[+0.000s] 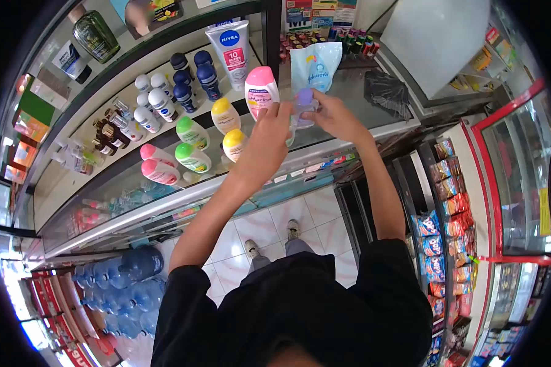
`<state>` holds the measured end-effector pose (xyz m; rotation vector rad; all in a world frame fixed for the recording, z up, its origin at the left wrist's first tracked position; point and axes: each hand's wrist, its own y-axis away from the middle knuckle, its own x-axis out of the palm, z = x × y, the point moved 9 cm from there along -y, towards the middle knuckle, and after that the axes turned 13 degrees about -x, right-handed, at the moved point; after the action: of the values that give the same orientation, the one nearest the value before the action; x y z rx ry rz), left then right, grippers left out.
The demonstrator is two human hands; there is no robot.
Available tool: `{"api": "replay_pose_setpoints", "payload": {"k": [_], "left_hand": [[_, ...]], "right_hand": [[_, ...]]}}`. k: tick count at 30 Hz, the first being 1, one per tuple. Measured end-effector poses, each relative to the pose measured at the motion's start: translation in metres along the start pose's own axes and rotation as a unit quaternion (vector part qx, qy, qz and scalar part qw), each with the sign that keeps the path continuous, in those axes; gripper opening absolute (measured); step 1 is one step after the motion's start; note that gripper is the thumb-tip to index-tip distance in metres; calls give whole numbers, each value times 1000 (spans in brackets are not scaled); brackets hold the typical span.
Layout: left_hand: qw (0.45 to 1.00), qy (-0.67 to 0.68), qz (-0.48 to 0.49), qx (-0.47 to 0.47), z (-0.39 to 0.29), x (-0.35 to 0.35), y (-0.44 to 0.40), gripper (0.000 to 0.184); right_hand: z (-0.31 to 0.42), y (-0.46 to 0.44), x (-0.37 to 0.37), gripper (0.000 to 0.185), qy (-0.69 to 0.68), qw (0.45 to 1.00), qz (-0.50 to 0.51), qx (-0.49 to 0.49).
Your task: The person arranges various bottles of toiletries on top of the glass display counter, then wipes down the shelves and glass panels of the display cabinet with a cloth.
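A small clear bottle with a purple cap (305,96) is between my hands above the counter edge. My right hand (335,117) is closed on its right side, thumb and fingers near the cap. My left hand (269,131) is closed at its left side; its fingertips are partly hidden. Just behind my left hand stands a pink-capped lotion bottle (261,85). Beyond the purple-capped bottle sits a light blue pouch (315,66). Left of my left hand are yellow bottles (226,115) and green-capped bottles (193,133).
Pink bottles (159,172), roll-on deodorants (162,104) and a white tube (229,52) line the glass display counter (349,129). A black plastic bag (386,92) lies at right. Snack racks (434,244) stand right; large blue water bottles (128,269) stand lower left.
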<state>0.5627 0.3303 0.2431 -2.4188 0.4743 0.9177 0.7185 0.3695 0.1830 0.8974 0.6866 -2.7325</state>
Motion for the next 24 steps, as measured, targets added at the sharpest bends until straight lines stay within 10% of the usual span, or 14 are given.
{"api": "replay_pose_setpoints", "payload": {"k": [24], "left_hand": [[989,-16,-29,-143,14,-12,-6,53]], "right_hand": [[3,2,2,52,-108,986,-36,-119]]}}
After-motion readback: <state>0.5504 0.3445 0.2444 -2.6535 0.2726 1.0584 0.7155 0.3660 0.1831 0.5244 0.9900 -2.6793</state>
